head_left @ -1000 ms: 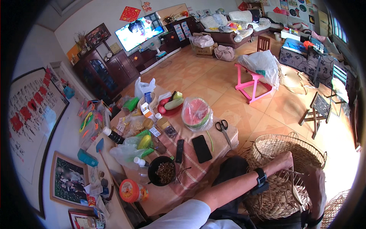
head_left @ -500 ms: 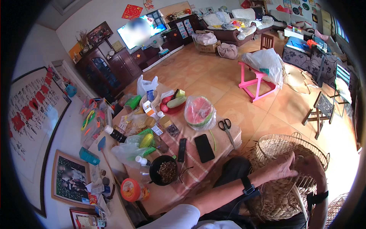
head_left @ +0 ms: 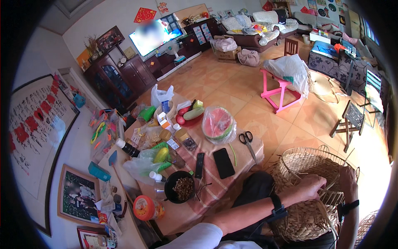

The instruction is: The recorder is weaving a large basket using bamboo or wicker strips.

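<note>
A woven straw basket [head_left: 296,224] with a thin wire frame stands at the lower right, close by my legs. My left hand [head_left: 311,187] reaches across to its near rim, fingers closed on a pale straw strip [head_left: 329,218] that trails down the basket's side. Just to its right, my right hand [head_left: 347,178] is closed beside the wire rim. A thin strand rises above that hand; what its fingers hold is too small to make out. Both wrists wear black straps.
Left of the basket is a table [head_left: 215,189] carrying scissors [head_left: 248,145], a phone [head_left: 224,163], a wrapped watermelon half [head_left: 218,126], and a black bowl [head_left: 179,186]. A pink stool [head_left: 280,97] bearing a white bag and a dark folding stool [head_left: 348,122] stand beyond.
My left hand has lowered and closed on the straw strip. My right hand has risen at the rim, its fingers now pointing up. The view has shifted slightly.
</note>
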The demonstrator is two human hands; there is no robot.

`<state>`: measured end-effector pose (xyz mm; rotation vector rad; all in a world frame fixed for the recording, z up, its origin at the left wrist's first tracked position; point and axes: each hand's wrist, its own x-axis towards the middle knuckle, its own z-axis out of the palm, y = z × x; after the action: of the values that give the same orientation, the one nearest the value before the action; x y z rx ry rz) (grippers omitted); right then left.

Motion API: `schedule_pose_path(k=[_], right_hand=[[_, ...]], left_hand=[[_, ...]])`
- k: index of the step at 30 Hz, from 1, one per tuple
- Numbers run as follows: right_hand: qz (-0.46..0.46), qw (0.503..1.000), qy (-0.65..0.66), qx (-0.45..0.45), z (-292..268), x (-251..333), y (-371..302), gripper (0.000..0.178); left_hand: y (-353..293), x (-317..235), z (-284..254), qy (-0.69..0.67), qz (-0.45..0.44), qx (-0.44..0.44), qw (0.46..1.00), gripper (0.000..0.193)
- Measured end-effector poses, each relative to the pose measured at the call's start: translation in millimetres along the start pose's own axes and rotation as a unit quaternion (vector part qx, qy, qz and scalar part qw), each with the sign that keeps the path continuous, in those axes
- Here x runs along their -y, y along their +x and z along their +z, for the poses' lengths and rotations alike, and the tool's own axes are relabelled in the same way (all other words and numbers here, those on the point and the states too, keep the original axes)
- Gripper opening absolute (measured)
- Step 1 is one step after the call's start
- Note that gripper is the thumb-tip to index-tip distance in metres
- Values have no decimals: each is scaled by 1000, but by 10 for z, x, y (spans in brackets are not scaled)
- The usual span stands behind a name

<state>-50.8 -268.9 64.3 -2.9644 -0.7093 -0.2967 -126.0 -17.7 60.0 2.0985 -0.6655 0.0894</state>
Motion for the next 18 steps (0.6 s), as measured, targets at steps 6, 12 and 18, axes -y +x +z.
schedule_pose_path(k=[6, 12, 18], right_hand=[[-108, 958, -46, -261, -184, 117, -317, 33], [149, 971, 81, -169, -428, 932, -935, 11], [164, 968, 150, -119, -221, 1117, -1405, 6]], left_hand=[[264, -59, 138, 64, 22, 138, 988, 30], [384, -50, 151, 23, -64, 212, 975, 32], [313, -51, 363, 57, -94, 169, 979, 34]])
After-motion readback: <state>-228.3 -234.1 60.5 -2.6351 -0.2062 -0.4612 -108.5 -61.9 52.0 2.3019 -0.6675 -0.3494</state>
